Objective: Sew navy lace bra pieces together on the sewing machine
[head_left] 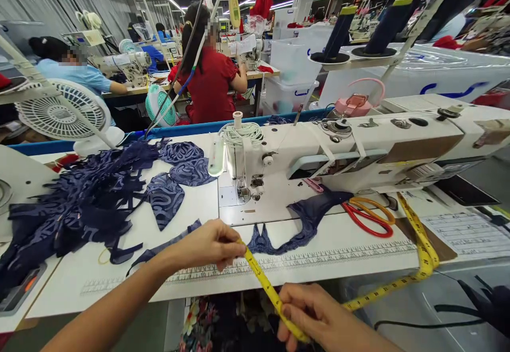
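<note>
A yellow measuring tape runs from the table's right side down over the front edge and up between my hands. My left hand pinches one end of it just above the ruler printed on the table. My right hand is closed on the tape lower down, in front of the table edge. A navy lace piece lies on the table just beyond my left hand, under the white sewing machine. Its needle stands behind the lace.
A heap of navy lace pieces covers the table's left. Red and orange scissors lie right of the lace piece, a paper sheet further right. A white fan stands at the back left. Other people sew at tables behind.
</note>
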### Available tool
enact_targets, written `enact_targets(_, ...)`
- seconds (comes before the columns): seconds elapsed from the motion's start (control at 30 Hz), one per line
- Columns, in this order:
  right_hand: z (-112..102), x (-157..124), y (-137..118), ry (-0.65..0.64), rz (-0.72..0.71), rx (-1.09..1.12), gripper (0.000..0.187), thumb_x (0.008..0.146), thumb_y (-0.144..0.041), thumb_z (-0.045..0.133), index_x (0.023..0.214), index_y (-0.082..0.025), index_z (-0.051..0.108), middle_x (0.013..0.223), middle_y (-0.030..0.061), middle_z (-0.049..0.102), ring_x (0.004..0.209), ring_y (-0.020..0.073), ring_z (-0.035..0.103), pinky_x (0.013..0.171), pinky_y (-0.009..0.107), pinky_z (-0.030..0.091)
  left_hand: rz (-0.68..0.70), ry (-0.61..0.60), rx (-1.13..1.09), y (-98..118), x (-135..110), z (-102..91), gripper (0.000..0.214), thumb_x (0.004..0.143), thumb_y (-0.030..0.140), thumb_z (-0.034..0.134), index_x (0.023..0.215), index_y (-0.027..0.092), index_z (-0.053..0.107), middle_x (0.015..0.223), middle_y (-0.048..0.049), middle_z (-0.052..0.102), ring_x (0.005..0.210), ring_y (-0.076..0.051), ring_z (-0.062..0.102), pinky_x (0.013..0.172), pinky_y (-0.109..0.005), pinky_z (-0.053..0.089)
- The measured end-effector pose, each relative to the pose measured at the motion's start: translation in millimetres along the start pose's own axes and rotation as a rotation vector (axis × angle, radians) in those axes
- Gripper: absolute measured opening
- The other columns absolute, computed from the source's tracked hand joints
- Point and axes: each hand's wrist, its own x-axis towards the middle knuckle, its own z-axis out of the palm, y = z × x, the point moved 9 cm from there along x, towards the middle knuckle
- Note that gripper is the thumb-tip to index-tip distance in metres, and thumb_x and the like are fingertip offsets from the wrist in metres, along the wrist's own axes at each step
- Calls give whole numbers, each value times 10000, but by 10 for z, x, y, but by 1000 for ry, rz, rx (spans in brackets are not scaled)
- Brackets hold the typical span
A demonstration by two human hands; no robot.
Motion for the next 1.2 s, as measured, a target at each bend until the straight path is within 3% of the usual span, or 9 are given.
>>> enact_targets(0.17, 194, 140, 80, -15, 71, 266, 458, 848, -615, 561, 842, -165, 480, 882, 97, 724, 701, 156, 693, 651, 252, 474, 83, 240, 17, -73, 411, -70, 365, 832, 451, 573, 708, 116, 648, 625, -4, 563, 452, -92, 503, 465, -206, 379)
enact_targets(0.33, 265, 205, 62, 0, 85, 328, 536, 773, -685, 601, 835, -168, 473, 850, 77, 707, 661, 139, 670, 612, 239, 454, 101, 257, 90, -5, 478, -45, 360, 879, 438, 503, 695, 141, 592, 520, 27, 495, 421, -82, 444, 428, -191, 322)
enact_targets(0.47, 291, 169, 127, -10, 92, 370, 476, 821, -644, 572, 888, -182, 481, 709, -5, 627, 550, 76, 565, 539, 188, 357, 57, 175, -342, 21, 373, 13, 285, 850, 440, 591, 808, 160, 565, 473, 60, 466, 400, -59, 374, 407, -162, 286)
enact_targets(0.6, 296, 107, 124, -5, 80, 477, 450, 871, -651, 479, 908, -204, 460, 574, -97, 383, 412, 29, 206, 441, 194, 144, 3, 106, -747, 3, 302, 186, 234, 809, 356, 635, 785, 160, 510, 575, 42, 524, 396, -45, 428, 362, -149, 255)
enact_targets(0.73, 220, 53, -80, 26, -33, 178, 569, 799, -769, 498, 917, -212, 470, 604, -87, 318, 519, 68, 238, 493, 205, 221, 39, 239, -954, -50, 253, 217, 272, 811, 338, 645, 753, 165, 444, 792, 17, 586, 435, -14, 442, 399, -148, 324)
enact_targets(0.87, 232, 59, -95, -15, 6, 41, 614, 823, -783, 430, 841, -188, 579, 698, -29, 430, 632, 95, 372, 588, 219, 315, 46, 312, -705, -83, 215, 211, 334, 851, 464, 627, 859, 141, 548, 702, -3, 582, 545, -70, 512, 496, -171, 391)
enact_targets(0.93, 312, 82, -16, -94, 66, 125, 674, 829, -794, 394, 920, -177, 650, 728, -8, 486, 648, 99, 420, 603, 220, 327, 72, 382, -452, -84, 204, 139, 309, 859, 443, 615, 914, 140, 585, 679, -6, 580, 571, -96, 513, 505, -191, 375)
enact_targets(1.07, 413, 162, 99, -130, 98, 299, 648, 799, -743, 534, 971, -150, 727, 807, 38, 591, 698, 104, 484, 679, 221, 349, 226, 610, 64, 19, 182, -48, 153, 891, 287, 557, 1014, 198, 579, 817, -7, 610, 709, -132, 548, 665, -254, 419)
enact_targets(1.2, 541, 272, 170, -166, 117, 541, 613, 781, -688, 616, 959, -113, 735, 772, 49, 611, 639, 91, 482, 640, 216, 333, 369, 708, 363, 70, 235, -37, 237, 882, 189, 547, 1114, 232, 521, 856, -9, 639, 886, -195, 588, 843, -352, 426)
